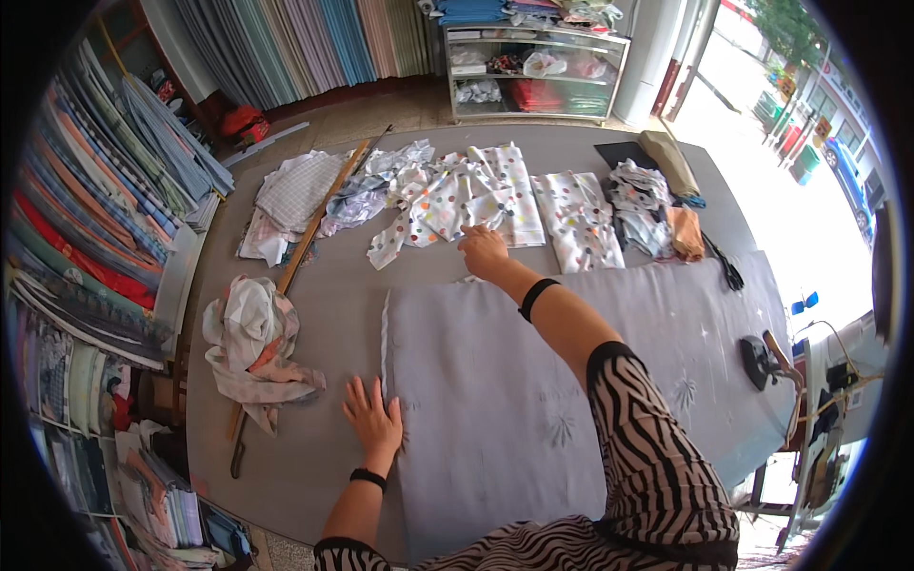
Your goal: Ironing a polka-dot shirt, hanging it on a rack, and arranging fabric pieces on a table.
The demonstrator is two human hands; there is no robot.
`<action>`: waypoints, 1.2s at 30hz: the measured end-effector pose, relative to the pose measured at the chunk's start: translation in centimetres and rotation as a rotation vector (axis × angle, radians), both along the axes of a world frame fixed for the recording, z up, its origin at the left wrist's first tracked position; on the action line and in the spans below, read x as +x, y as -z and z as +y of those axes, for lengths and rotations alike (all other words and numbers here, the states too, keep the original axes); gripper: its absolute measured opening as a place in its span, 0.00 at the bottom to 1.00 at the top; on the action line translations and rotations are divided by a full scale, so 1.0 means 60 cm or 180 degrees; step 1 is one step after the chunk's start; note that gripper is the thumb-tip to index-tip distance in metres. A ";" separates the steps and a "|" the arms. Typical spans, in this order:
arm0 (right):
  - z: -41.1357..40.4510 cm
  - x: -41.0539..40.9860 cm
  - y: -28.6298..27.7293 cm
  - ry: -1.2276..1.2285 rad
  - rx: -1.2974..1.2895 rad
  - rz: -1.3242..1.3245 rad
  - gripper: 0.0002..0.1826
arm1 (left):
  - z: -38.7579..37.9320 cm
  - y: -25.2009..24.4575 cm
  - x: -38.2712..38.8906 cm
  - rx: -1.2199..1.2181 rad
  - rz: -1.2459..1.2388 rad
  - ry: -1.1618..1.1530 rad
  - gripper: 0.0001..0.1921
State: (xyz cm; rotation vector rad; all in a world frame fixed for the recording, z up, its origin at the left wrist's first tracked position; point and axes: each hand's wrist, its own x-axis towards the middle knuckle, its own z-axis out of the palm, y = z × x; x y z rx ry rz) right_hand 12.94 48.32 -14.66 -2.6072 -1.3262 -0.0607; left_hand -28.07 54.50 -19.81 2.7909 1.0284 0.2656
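Note:
A large grey cloth with faint leaf prints lies spread over the near part of the work table. My left hand rests flat at its left edge, fingers apart, holding nothing. My right hand is stretched forward past the cloth's far edge, at the near side of a crumpled white cloth with coloured polka dots; its fingertips are partly bent, and whether they grip the fabric cannot be made out. A folded polka-dot piece lies right of it.
A long wooden ruler crosses the left side, between a checked cloth pile and a crumpled printed cloth. Black scissors and an iron are at the right. Fabric scraps lie at the back right. Fabric shelves stand left.

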 end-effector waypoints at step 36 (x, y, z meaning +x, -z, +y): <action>-1.153 -0.512 -0.061 0.2607 0.0053 0.1696 0.09 | -0.134 -0.019 0.019 -0.0041 0.0457 0.0423 0.33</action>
